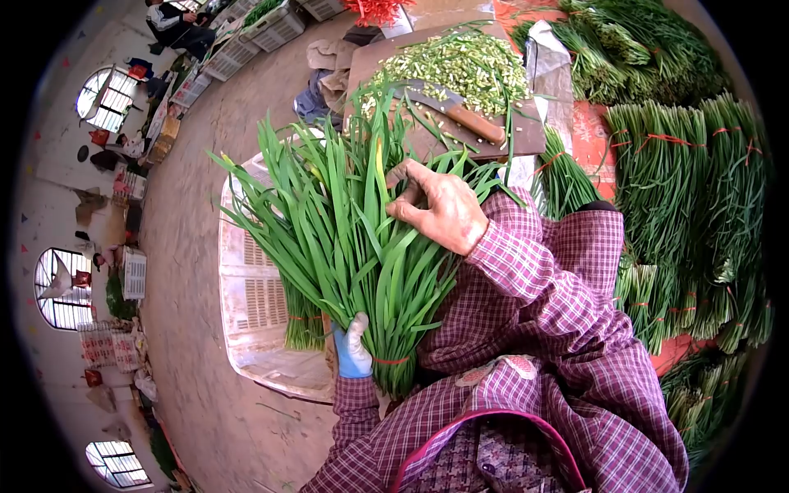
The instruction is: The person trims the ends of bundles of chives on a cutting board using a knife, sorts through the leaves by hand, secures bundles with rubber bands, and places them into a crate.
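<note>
A large bunch of garlic chives (329, 214) lies tilted across my lap, its leaf ends fanned out. A red band (390, 361) ties it near the stem end. My left hand (353, 348), in a blue and white glove, is wrapped around the bunch's lower part. Bare and bent at the fingers, my right hand (440, 204) is at the upper leaves. Its thumb and index finger curl close together beside a yellowed leaf (380, 164) and appear to pinch it; the exact contact is hard to see.
Ahead, a board (526, 135) bears chopped stem pieces (460, 70) and a wooden-handled knife (472, 122). A white plastic crate (246, 329) holding another bunch (304, 316) stands to the left. Many tied bunches (666, 181) lie at right. A person (182, 29) sits far back left.
</note>
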Demonstrator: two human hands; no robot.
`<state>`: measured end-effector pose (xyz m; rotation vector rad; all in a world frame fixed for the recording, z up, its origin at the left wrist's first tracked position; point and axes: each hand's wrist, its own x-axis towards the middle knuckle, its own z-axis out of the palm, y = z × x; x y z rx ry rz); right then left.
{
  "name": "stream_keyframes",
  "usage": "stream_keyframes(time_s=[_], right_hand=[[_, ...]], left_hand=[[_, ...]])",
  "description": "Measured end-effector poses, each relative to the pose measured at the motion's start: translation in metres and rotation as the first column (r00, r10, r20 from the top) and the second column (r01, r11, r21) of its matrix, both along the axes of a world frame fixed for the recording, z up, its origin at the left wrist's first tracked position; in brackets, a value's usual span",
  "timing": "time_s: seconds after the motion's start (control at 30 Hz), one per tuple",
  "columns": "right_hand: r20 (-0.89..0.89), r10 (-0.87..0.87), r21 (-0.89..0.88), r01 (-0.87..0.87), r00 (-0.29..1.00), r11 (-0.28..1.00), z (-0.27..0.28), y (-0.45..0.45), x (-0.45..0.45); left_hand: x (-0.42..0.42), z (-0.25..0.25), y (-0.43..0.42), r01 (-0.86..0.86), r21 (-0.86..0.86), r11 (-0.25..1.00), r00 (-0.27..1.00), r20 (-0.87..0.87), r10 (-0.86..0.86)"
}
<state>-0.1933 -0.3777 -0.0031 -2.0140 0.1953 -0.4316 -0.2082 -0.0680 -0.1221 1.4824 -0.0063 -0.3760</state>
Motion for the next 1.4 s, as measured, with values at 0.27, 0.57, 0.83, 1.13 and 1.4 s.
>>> stream_keyframes(time_s=[0.27, 0.57, 0.83, 1.13, 1.4], right_hand=[[0.075, -0.035, 0.088, 0.029, 0.997, 0.996, -0.003, 0.010, 0.000], [0.028, 0.077, 0.007, -0.077, 0.997, 0.997, -0.001, 0.011, 0.001], [0.228, -0.343, 0.755, 0.057, 0.911, 0.653, -0.010, -0.013, 0.012], [0.453, -0.310, 0.167, 0.262, 0.836, 0.951, 0.045, -0.019, -0.005], [0.307, 0.413, -0.690, -0.099, 0.857, 0.717, -0.022, 0.060, -0.011]], left_hand=[[-0.002, 0.010, -0.010, -0.011, 0.059, 0.998, 0.999, 0.042, 0.009], [-0.005, 0.010, -0.014, -0.060, 0.036, 0.998, 0.998, 0.016, 0.059], [-0.010, 0.023, -0.026, -0.097, 0.003, 0.995, 0.995, 0.008, 0.097], [-0.010, -0.007, -0.015, -0.141, -0.006, 0.990, 0.987, -0.073, 0.140], [-0.012, 0.027, -0.033, -0.161, 0.057, 0.985, 0.984, -0.065, 0.164]])
